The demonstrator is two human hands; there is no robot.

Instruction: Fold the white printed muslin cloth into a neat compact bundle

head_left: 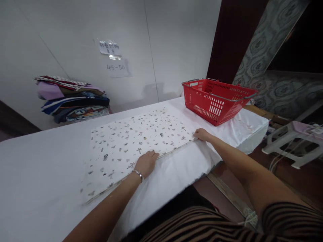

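Observation:
A white cloth (141,139) printed with small palm trees and other little figures lies folded in a long flat rectangle on the table. My left hand (147,163), with a silver bracelet at the wrist, is closed at the middle of its near edge; the thumb is hidden. At the cloth's right near corner, my right hand (202,134) pinches the edge between its fingers. The layers of the cloth show as a thin line along the near side.
White fabric covers the table (45,168). A red plastic basket (214,101) with metal handles stands at the back right. Folded clothes (73,99) are piled by the wall at the back left. Handwritten paper signs (116,68) hang there. A plastic stool (290,141) stands right.

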